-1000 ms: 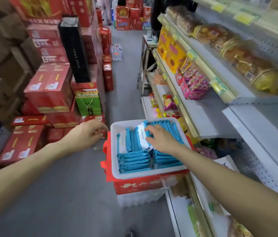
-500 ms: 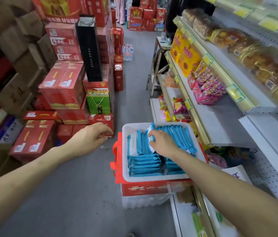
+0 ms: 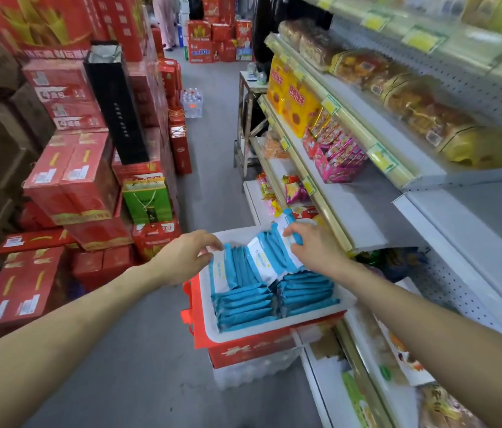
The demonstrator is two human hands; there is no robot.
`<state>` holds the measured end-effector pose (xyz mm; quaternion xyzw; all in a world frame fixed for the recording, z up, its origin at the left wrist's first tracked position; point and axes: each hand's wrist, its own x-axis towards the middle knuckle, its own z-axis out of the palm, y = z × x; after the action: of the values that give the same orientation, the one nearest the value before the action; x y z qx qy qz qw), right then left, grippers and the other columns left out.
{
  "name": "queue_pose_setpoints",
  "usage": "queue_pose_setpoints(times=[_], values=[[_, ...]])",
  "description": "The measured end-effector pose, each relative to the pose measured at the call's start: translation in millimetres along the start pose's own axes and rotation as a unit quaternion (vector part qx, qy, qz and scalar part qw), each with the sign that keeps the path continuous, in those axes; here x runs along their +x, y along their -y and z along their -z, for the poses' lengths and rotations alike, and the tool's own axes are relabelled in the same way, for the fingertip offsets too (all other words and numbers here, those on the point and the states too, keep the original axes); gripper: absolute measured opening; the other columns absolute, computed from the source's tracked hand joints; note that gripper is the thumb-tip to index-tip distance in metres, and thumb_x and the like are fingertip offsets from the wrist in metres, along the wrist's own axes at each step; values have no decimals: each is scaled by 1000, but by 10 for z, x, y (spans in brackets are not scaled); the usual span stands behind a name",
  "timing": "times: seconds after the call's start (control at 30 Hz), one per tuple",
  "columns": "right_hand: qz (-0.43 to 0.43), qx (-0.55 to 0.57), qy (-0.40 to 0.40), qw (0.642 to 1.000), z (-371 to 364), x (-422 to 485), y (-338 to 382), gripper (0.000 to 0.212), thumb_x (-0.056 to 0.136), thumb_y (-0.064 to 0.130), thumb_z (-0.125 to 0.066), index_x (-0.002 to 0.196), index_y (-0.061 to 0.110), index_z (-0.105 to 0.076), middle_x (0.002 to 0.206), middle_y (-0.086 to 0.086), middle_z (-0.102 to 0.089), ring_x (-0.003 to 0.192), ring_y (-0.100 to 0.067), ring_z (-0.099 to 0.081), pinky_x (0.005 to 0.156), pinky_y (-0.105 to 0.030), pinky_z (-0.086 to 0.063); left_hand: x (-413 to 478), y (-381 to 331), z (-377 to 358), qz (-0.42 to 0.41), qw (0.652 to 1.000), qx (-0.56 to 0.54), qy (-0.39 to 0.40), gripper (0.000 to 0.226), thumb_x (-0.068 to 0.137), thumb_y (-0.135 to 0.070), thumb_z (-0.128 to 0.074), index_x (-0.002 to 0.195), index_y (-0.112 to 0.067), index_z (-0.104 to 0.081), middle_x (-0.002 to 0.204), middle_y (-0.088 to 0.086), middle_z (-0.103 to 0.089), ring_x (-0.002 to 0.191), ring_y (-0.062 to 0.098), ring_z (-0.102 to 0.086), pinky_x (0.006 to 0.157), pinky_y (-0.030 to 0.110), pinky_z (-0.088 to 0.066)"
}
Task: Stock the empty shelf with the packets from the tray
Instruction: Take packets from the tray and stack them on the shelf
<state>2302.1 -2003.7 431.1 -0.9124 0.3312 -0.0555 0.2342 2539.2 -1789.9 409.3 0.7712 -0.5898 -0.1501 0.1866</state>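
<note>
At the lower middle of the head view, the white tray [image 3: 259, 334] sat on a red box [image 3: 253, 350] beside the shelving. It was nearly full of blue packets [image 3: 243, 304]: two flat stacks toward me and a row on edge behind. My right hand [image 3: 314, 251] had its fingers clamped on a lifted bunch [image 3: 269, 257] tilted up out of that row, above the tray's far right corner. My left hand [image 3: 182, 261] hovered at the row's left end, fingers curled over the packet tops; whether they pinched one I could not tell.

The empty shelf [image 3: 361, 205], right of centre, showed no blue packets, so I judged the stocking barely begun, with almost the whole tray left. My own hand hid how many packets the bunch held, their print was too blurred to read, and the shelf above hid part of the empty shelf's rear.
</note>
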Motion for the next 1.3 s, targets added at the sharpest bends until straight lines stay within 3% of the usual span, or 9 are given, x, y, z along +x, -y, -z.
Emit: queue_pose_setpoints(times=[0.13,0.27,0.37,0.63,0.73,0.83,0.93,1.13,1.3], values=[[-18,-10,-24,1000,265,-224,-245,36,87,12,-59,118,30,-65,126,4,-66,112,-19,-62,94,-40,-52,431,-229,-220,-44,997,14,63,36,96,-17,-52,126,-33,-65,129,-13,-61,113,9,-59,100,35,-51],[-41,-17,-42,998,481,-518,-448,35,89,9,-60,117,28,-67,124,6,-65,104,-16,-62,82,-32,-47,814,-427,-380,-83,989,37,117,41,96,-14,-52,133,-32,-60,137,-10,-54,117,13,-59,93,25,-43],[-61,-11,-58,996,563,-703,-595,32,89,10,-62,115,29,-67,120,7,-66,95,-12,-60,76,-28,-42,998,-484,-474,-113,981,50,148,46,95,-12,-55,136,-32,-55,141,-8,-48,116,15,-58,97,30,-45],[-96,-12,-65,993,541,-930,-775,30,90,14,-64,112,34,-65,125,1,-66,97,-14,-65,75,-36,-59,1169,-474,-508,-179,958,131,181,46,91,-15,-63,133,-31,-53,135,-6,-47,109,20,-58,90,37,-49],[-97,-9,-63,993,523,-911,-753,31,89,13,-64,113,32,-66,122,3,-66,96,-12,-63,74,-30,-54,1152,-445,-442,-242,933,234,123,39,88,-28,-66,124,-35,-52,123,-9,-56,111,21,-51,90,36,-44],[-94,-12,-59,994,504,-866,-690,31,91,12,-62,114,31,-67,115,7,-64,81,-2,-57,63,-14,-38,1097,-368,-379,-264,928,238,112,30,84,-30,-69,108,-36,-51,123,-12,-58,122,17,-46,101,37,-34],[-87,-5,-53,995,465,-819,-621,29,92,15,-61,115,33,-65,115,9,-63,77,0,-57,60,-15,-38,1045,-343,-300,-278,916,246,151,23,84,-22,-66,97,-36,-52,110,-13,-55,103,15,-53,101,39,-38],[-57,5,-53,997,439,-801,-508,32,90,15,-64,115,35,-66,124,8,-66,103,-10,-62,86,-33,-55,961,-356,-240,-322,866,329,197,40,87,-21,-63,115,-48,-61,139,-13,-52,125,17,-46,103,41,-34],[-67,7,-58,996,503,-891,-503,32,90,15,-63,115,34,-66,124,9,-65,95,-7,-61,73,-28,-52,902,-328,-276,-339,857,340,189,46,89,-23,-61,125,-50,-56,138,-19,-54,122,18,-45,99,40,-34]])
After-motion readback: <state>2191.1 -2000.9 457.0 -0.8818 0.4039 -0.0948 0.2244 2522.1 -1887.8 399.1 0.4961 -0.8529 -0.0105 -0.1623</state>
